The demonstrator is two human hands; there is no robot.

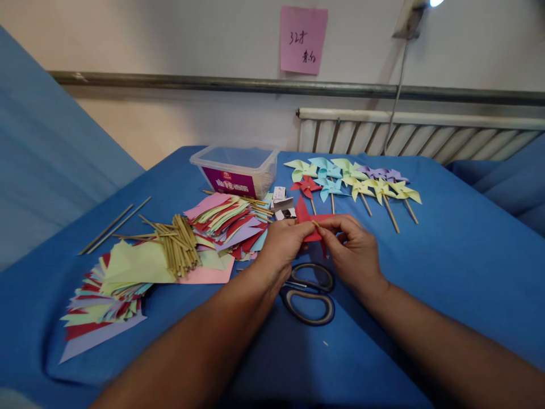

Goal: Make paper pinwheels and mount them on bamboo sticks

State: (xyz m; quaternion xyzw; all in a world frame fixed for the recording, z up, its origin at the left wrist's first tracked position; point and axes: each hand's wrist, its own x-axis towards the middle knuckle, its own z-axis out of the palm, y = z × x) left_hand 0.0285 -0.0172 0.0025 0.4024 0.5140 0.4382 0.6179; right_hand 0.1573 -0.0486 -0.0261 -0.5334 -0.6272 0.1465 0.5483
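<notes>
Both my hands meet above the middle of the blue table and pinch one piece of red paper (pixel 307 218). My left hand (pixel 283 245) grips its left side, fingers closed. My right hand (pixel 354 247) pinches the paper's right part, where a small yellowish tip shows between the fingertips. Grey-handled scissors (pixel 310 291) lie on the cloth just below my hands, partly hidden by my left wrist.
Finished paper pinwheels (pixel 353 183) on sticks lie in a row at the back right. Stacks of coloured paper (pixel 225 224) and a bundle of wooden sticks (pixel 181 247) cover the left. A clear plastic box (pixel 236 167) stands behind them. A small white box (pixel 284 207) lies near.
</notes>
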